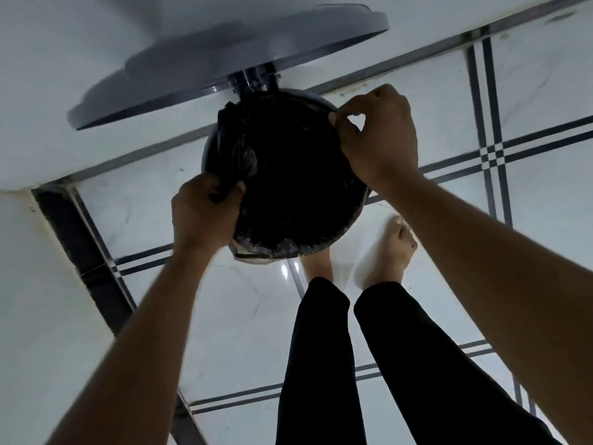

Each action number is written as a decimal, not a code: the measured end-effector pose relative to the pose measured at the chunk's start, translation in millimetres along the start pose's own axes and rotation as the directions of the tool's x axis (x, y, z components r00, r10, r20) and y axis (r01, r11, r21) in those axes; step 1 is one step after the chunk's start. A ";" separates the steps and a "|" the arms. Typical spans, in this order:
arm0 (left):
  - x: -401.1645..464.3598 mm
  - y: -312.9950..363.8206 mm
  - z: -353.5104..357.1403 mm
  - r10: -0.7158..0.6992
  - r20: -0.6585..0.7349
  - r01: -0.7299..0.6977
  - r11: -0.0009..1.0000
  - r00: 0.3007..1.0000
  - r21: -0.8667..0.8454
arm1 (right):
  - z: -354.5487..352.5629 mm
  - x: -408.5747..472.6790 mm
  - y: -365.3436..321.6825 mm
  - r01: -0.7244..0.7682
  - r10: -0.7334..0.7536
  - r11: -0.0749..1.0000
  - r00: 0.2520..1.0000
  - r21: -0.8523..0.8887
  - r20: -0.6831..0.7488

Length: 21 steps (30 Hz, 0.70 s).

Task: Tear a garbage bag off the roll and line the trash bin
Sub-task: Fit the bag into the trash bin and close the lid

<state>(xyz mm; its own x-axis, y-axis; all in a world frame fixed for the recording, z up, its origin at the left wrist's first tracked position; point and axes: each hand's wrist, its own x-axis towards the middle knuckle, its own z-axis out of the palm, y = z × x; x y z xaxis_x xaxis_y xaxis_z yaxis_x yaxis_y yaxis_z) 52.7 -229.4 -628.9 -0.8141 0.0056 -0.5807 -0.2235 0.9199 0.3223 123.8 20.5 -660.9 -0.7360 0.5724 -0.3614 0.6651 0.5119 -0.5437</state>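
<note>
A round grey trash bin (208, 149) stands on the floor below me, its lid (256, 53) swung up against the wall. A black garbage bag (288, 175) fills the bin's mouth, and its edge is folded over the near rim. My left hand (205, 213) grips a bunched part of the bag at the bin's left rim. My right hand (378, 136) pinches the bag's edge at the far right rim. The roll is not in view.
White marble floor tiles with dark stripes (491, 152) surround the bin. A white wall (64, 75) runs behind and to the left. My legs in black trousers (321, 364) and bare feet (394, 248) stand just in front of the bin.
</note>
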 end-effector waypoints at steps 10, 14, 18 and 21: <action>71.4 -18.8 -42.5 0.020 0.541 0.454 0.518 0.841 -0.725 | 8.8 39.3 14.7 -0.235 0.253 0.878 0.967 0.418 0.013; 92.7 -21.4 -31.7 -0.056 0.491 0.428 0.582 0.870 -0.691 | 20.0 46.4 20.3 -0.316 0.338 0.854 0.941 0.412 0.021; 103.4 -35.7 -9.2 -0.170 0.490 0.456 0.697 0.855 -0.553 | 27.2 45.3 26.8 -0.375 0.368 0.860 0.926 0.345 0.089; 102.7 -43.1 3.7 -0.230 0.536 0.529 0.677 0.812 -0.512 | 28.6 47.2 32.5 -0.458 0.418 0.804 0.889 0.379 0.187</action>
<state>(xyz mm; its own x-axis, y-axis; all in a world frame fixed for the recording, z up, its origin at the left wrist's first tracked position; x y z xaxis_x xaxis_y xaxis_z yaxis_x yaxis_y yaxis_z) -19.3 -267.1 -705.2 -0.3226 0.0033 -0.9465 -0.8564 0.4248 0.2934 107.0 45.8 -717.2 -0.3999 0.6030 -0.6903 0.8240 -0.0934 -0.5589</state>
